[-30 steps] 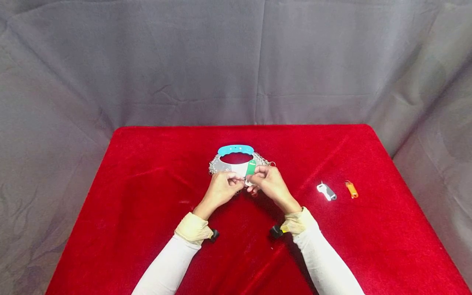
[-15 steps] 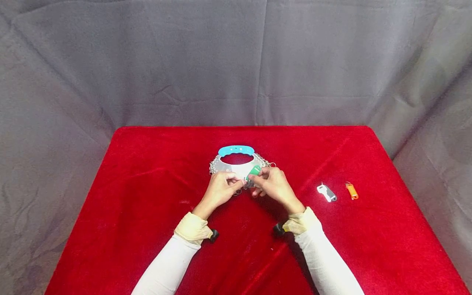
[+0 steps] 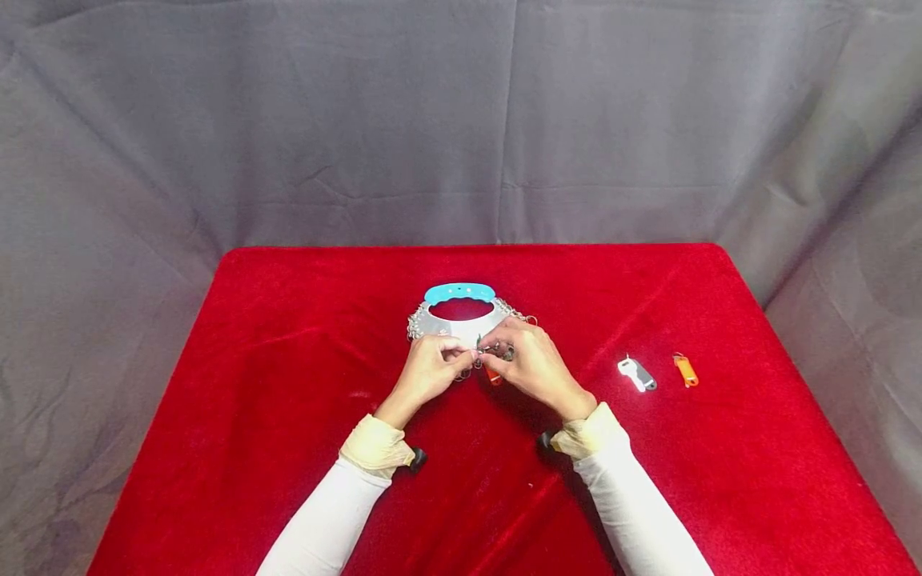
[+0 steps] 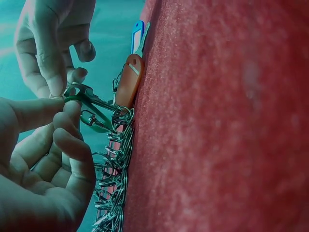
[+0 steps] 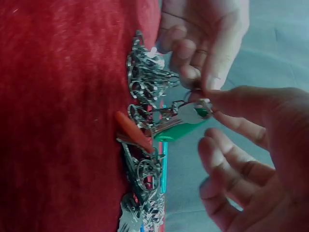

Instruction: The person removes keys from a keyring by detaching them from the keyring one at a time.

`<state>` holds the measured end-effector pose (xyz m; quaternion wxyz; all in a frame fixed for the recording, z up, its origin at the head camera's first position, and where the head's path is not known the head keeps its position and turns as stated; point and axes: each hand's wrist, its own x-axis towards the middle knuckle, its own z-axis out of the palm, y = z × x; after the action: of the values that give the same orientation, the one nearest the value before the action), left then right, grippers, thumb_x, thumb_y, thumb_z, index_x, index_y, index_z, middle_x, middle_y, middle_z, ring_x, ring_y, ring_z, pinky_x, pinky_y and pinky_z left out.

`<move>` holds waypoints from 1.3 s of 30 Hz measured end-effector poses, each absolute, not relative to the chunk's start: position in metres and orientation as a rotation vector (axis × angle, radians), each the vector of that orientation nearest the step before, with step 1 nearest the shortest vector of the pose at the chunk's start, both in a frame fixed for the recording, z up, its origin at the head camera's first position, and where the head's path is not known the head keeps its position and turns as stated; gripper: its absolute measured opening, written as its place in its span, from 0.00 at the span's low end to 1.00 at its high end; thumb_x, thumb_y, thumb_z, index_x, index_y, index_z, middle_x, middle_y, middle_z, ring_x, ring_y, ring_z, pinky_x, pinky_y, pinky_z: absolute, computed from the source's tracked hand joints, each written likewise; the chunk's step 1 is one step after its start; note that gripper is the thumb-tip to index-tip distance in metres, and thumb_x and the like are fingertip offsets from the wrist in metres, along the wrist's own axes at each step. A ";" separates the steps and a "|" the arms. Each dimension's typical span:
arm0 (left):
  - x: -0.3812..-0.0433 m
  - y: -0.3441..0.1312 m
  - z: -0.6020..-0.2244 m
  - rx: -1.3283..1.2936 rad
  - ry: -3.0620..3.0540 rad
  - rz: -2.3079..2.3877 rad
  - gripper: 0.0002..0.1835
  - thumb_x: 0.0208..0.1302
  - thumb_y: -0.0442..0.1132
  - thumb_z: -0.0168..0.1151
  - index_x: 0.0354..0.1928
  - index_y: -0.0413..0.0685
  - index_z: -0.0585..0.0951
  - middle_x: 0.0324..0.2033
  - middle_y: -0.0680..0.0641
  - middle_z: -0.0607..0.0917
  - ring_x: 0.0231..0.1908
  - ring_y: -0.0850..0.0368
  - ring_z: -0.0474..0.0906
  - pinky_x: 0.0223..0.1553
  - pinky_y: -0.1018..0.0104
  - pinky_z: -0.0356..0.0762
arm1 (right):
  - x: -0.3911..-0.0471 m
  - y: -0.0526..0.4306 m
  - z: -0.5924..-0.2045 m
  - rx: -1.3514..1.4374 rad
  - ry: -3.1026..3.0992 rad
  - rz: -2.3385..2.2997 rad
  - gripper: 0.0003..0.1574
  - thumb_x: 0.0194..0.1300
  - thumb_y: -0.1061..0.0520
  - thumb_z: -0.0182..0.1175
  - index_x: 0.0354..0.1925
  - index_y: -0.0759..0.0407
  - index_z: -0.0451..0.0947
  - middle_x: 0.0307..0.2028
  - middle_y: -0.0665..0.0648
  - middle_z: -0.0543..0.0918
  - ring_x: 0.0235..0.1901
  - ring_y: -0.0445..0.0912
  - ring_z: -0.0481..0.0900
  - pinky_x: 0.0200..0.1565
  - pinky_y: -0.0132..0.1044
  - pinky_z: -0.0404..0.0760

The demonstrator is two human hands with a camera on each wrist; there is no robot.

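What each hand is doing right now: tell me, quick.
Left hand: closed, pinching at the end of the key and green tag.
Right hand: closed, pinching at that same end; exact part hidden.

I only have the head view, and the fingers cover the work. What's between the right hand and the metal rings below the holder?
Observer: A green tag, slanting from the right hand toward the metal rings.
Operator: Anything alongside it?
Observer: Yes, in the right wrist view a silver key lies along it, wide end toward the right hand.
Operator: I can see a bit of the red-orange tag. Any other tag near it?
Observer: Yes, the left wrist view shows a blue tag just beyond it.
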<state>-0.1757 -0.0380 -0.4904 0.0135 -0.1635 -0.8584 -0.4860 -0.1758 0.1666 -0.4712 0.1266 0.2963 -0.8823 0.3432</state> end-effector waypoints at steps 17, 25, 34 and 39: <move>-0.176 -0.038 -0.491 -0.552 -2.670 -1.569 0.06 0.65 0.36 0.73 0.32 0.41 0.92 0.23 0.47 0.89 0.24 0.72 0.73 0.30 0.73 0.72 | -0.181 0.167 -0.482 0.829 -2.538 1.080 0.02 0.67 0.61 0.71 0.38 0.60 0.89 0.42 0.55 0.92 0.44 0.50 0.90 0.46 0.48 0.85; -0.174 -0.038 -0.490 -0.569 -2.706 -1.593 0.04 0.64 0.35 0.74 0.36 0.41 0.93 0.27 0.48 0.91 0.27 0.71 0.73 0.30 0.73 0.72 | -0.181 0.167 -0.486 0.666 -2.596 1.047 0.05 0.63 0.57 0.73 0.34 0.59 0.89 0.37 0.54 0.92 0.33 0.48 0.87 0.36 0.47 0.81; -0.176 -0.038 -0.491 -0.669 -2.706 -1.621 0.07 0.68 0.34 0.70 0.36 0.36 0.91 0.25 0.46 0.88 0.26 0.72 0.74 0.31 0.74 0.72 | -0.182 0.167 -0.481 0.779 -2.563 1.041 0.02 0.61 0.64 0.74 0.32 0.59 0.89 0.38 0.55 0.91 0.39 0.49 0.89 0.42 0.45 0.84; -0.177 -0.038 -0.493 -0.628 -2.711 -1.678 0.09 0.71 0.35 0.66 0.36 0.36 0.90 0.24 0.44 0.87 0.24 0.70 0.73 0.29 0.74 0.71 | -0.180 0.169 -0.477 0.916 -2.527 1.017 0.03 0.61 0.64 0.75 0.34 0.59 0.89 0.42 0.56 0.92 0.44 0.49 0.90 0.47 0.47 0.85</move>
<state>-0.1765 -0.0383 -0.4933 -0.0541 -0.1929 -0.8331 -0.5156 -0.1802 0.1689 -0.4769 0.1335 0.3160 -0.8714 0.3507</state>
